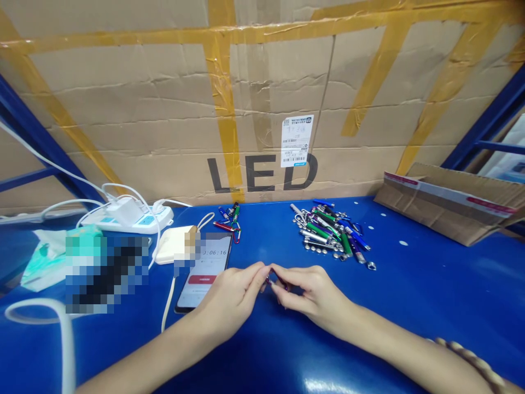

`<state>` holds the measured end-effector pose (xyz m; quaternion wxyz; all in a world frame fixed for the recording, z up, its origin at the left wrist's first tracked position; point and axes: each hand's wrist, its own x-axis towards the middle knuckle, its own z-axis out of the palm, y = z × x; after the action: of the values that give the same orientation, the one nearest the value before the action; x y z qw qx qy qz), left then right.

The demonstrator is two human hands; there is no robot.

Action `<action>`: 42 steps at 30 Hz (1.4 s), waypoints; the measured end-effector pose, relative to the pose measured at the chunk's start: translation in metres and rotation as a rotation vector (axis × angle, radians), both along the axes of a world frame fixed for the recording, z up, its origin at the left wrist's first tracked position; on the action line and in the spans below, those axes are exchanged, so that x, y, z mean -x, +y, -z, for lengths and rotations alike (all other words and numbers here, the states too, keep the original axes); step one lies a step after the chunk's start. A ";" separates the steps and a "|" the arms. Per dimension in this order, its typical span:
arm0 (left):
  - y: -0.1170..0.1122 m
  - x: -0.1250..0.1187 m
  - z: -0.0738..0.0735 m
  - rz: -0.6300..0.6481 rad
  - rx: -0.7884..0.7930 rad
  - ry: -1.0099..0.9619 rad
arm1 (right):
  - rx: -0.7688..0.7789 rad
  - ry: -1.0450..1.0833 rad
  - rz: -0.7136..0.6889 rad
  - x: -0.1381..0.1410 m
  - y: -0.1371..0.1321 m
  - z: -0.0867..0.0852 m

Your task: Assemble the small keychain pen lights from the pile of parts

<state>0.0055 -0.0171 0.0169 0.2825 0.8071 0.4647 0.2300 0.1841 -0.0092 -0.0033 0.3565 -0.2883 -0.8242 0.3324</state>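
Bare forearms, mine, come in from the bottom corners, beaded bracelet on the right one. Left hand and right hand meet near frame centre, fingertips together, both clamped in a pinch on a small, shiny dark purple piece. Fingers cover most of it; can't tell its full shape or which part each hand has. Step in hand, my read: close two-handed work on this one piece. Next move calls for a light, steady pinch, one hand bracing while the other does fine adjusting; a slip could drop it onto the smooth blue tabletop.

Just beside my left hand, left of centre: black-edged phone, lit screen, timer digits. Just beyond that: small cluster of red, blue and green metal tubes with clips. Right of centre, past my right hand and apart from it: bigger loose pile of green, blue, purple and silver metal tubes, small round silver discs along its near edge. Left side: cream square block, white power strip. Right edge: open brown cardboard box.
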 end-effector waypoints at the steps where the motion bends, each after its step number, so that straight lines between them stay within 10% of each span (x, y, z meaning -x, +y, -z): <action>1: 0.000 0.000 0.000 -0.002 -0.002 0.002 | -0.007 0.001 0.001 0.000 0.000 0.000; 30: -0.007 -0.004 0.001 -0.007 0.004 -0.092 | -0.247 0.038 0.170 0.002 0.002 -0.002; 42: -0.016 -0.015 0.013 0.103 0.442 -0.383 | -0.551 -0.028 0.202 -0.004 0.006 0.006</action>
<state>0.0202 -0.0329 0.0043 0.5451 0.6905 0.4002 0.2568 0.1876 -0.0032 -0.0088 0.4412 -0.2657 -0.8554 0.0552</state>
